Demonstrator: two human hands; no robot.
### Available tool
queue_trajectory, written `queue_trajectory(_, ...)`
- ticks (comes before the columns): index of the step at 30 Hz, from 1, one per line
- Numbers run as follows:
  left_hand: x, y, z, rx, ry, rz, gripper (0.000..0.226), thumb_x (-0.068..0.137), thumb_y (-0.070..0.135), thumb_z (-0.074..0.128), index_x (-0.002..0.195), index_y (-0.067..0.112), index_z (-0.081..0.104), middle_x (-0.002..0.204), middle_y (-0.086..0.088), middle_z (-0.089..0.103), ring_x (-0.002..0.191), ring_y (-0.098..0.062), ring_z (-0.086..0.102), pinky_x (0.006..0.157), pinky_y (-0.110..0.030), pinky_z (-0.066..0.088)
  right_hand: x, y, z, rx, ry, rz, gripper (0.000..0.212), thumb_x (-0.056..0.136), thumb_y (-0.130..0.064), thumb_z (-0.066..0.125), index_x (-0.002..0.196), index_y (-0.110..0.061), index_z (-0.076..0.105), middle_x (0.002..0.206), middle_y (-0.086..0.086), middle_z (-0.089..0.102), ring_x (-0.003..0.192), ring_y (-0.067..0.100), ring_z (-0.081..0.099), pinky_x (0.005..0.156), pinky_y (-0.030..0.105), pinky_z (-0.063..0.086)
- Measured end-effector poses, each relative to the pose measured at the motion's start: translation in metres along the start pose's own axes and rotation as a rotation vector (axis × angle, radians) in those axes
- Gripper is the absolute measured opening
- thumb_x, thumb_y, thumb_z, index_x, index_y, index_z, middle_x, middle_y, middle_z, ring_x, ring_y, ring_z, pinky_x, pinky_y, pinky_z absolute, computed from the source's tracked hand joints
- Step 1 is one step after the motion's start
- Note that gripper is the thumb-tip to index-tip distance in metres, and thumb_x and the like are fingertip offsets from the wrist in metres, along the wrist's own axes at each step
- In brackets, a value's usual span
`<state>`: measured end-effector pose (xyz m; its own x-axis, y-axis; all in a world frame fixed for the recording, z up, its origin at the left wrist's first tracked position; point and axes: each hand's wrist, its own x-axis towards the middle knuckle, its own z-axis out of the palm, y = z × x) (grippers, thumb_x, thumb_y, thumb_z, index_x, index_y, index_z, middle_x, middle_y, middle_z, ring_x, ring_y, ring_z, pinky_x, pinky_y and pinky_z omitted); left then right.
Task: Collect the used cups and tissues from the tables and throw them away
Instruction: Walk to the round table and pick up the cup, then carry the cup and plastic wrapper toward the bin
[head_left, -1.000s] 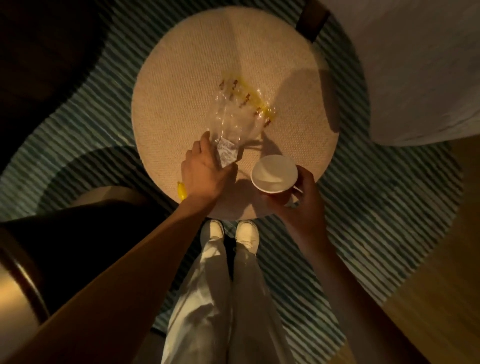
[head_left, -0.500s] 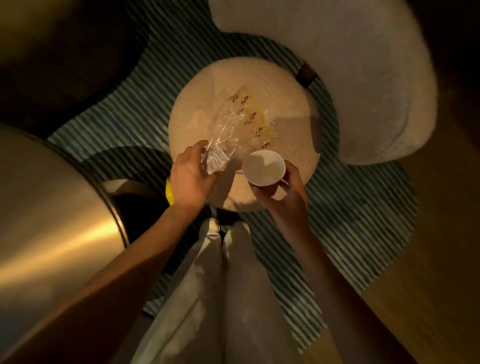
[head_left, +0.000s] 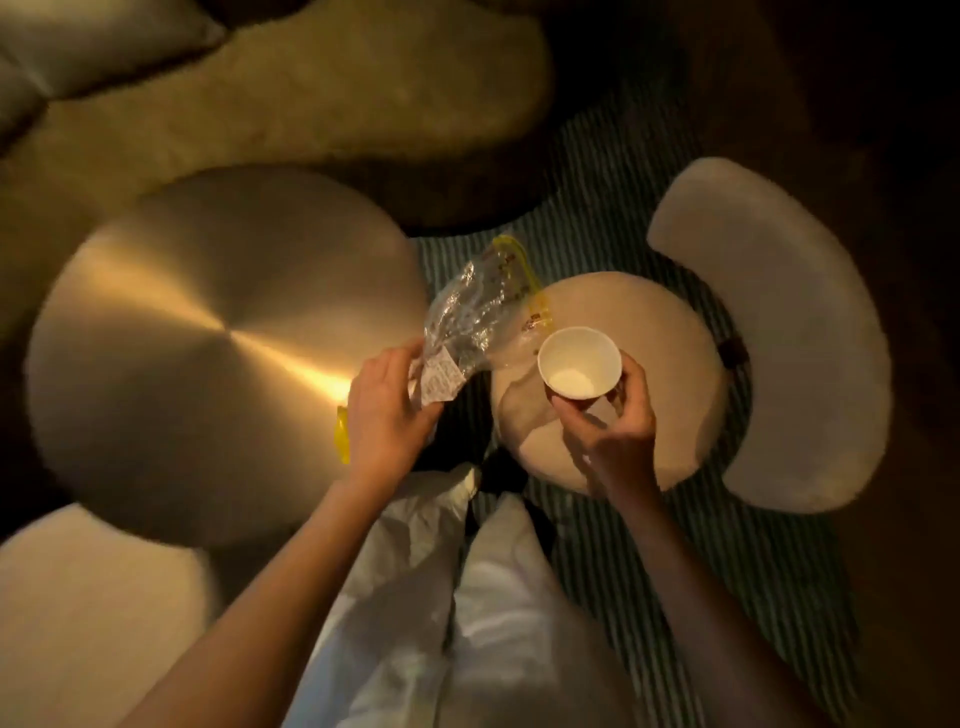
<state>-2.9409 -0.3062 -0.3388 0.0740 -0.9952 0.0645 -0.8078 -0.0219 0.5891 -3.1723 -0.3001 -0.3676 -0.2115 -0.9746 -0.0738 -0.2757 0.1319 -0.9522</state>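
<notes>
My left hand (head_left: 387, 415) pinches the labelled end of a crumpled clear plastic wrapper (head_left: 475, 312) with yellow trim, lifted off the table. A yellow scrap (head_left: 342, 441) pokes out below that hand. My right hand (head_left: 613, 431) grips a white paper cup (head_left: 579, 362), upright, its inside looking empty. Both are held above the near edge of a small round beige table (head_left: 665, 374).
A large round brushed-metal table (head_left: 208, 353) lies to the left. A white curved chair (head_left: 800, 338) wraps the small table's right side. A striped teal rug (head_left: 597, 218) covers the floor. Pale upholstered seats sit at top left and bottom left (head_left: 78, 613). My white trousers are below.
The wrapper has come up off the small table in my left hand. The view has pulled back and swung left, bringing the metal table into sight. The cup stays in my right hand.
</notes>
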Motion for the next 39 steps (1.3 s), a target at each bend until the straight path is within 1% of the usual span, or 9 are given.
queue_trajectory(3,-0.041,-0.015,-0.013,0.027,0.102,-0.173,0.06,0.069,0.012,0.076,0.124,0.007,0.056,0.117,-0.013,0.062,0.106,-0.034,0.055,0.088,-0.04,0.04,0.004,-0.002,-0.006,-0.099,-0.249,-0.04,0.071,0.066,-0.021,0.085,0.127,-0.026,0.048,0.12,-0.017,0.055,0.11,-0.006,0.051,0.093,0.006,0.038)
queue_trajectory(6,-0.088,-0.024,-0.027,0.019,0.169,-0.304,0.059,0.071,0.014,0.076,0.126,0.007,0.055,0.118,-0.014,0.062,0.108,-0.034,0.053,0.088,-0.039,0.038,-0.002,-0.011,-0.006,-0.17,-0.438,-0.088,0.073,0.068,-0.023,0.084,0.129,-0.026,0.045,0.126,-0.011,0.055,0.116,0.001,0.051,0.098,0.014,0.04)
queue_trajectory(11,-0.176,-0.043,-0.054,0.051,0.265,-0.481,0.062,0.073,0.015,0.075,0.13,0.008,0.052,0.118,-0.013,0.061,0.106,-0.036,0.052,0.087,-0.042,0.04,-0.048,-0.032,0.026,-0.139,-0.562,-0.158,0.072,0.067,-0.036,0.081,0.129,-0.029,0.045,0.128,-0.012,0.053,0.117,-0.003,0.049,0.096,0.01,0.041)
queue_trajectory(15,-0.251,-0.062,-0.086,0.031,0.37,-0.627,0.065,0.071,0.01,0.076,0.131,0.009,0.05,0.119,-0.015,0.059,0.109,-0.036,0.052,0.091,-0.046,0.042,-0.111,-0.046,0.07,-0.104,-0.717,-0.18,0.069,0.069,-0.029,0.082,0.126,-0.038,0.045,0.127,-0.013,0.053,0.117,-0.005,0.048,0.098,0.014,0.041)
queue_trajectory(19,-0.324,-0.087,-0.134,0.019,0.547,-0.728,0.061,0.07,0.007,0.077,0.126,0.004,0.053,0.117,-0.016,0.061,0.109,-0.036,0.054,0.092,-0.044,0.041,-0.191,-0.072,0.132,-0.033,-0.911,-0.255,0.068,0.066,-0.037,0.083,0.117,-0.057,0.043,0.124,-0.018,0.054,0.117,-0.002,0.05,0.097,0.015,0.043)
queue_trajectory(26,-0.516,-0.13,-0.211,0.105,0.779,-0.903,0.059,0.075,0.022,0.076,0.128,0.012,0.051,0.118,-0.009,0.06,0.107,-0.03,0.053,0.088,-0.045,0.044,-0.39,-0.117,0.233,0.051,-1.247,-0.393,0.072,0.067,-0.037,0.084,0.127,-0.036,0.045,0.125,-0.015,0.056,0.113,-0.003,0.054,0.093,0.018,0.048)
queue_trajectory(31,-0.677,-0.138,-0.241,0.165,0.914,-1.156,0.057,0.074,0.02,0.075,0.126,0.014,0.052,0.116,-0.007,0.06,0.107,-0.028,0.053,0.086,-0.042,0.042,-0.527,-0.112,0.279,0.037,-1.516,-0.417,0.062,0.069,-0.04,0.081,0.117,-0.052,0.044,0.122,-0.02,0.055,0.111,-0.005,0.055,0.081,0.01,0.048)
queue_trajectory(36,-0.79,-0.137,-0.248,0.213,1.05,-1.404,0.064,0.07,0.019,0.078,0.127,0.017,0.051,0.118,-0.004,0.059,0.109,-0.026,0.051,0.088,-0.04,0.041,-0.624,-0.11,0.332,0.012,-1.685,-0.478,0.055,0.071,-0.03,0.082,0.11,-0.048,0.047,0.11,-0.026,0.058,0.103,-0.013,0.055,0.08,0.004,0.045)
queue_trajectory(39,-0.832,-0.148,-0.251,0.215,1.111,-1.539,0.065,0.067,0.016,0.078,0.126,0.015,0.052,0.118,-0.006,0.059,0.109,-0.028,0.051,0.087,-0.04,0.041,-0.678,-0.117,0.366,-0.018,-1.81,-0.514,0.055,0.069,-0.038,0.081,0.112,-0.045,0.047,0.107,-0.035,0.057,0.105,-0.008,0.056,0.086,0.01,0.047)
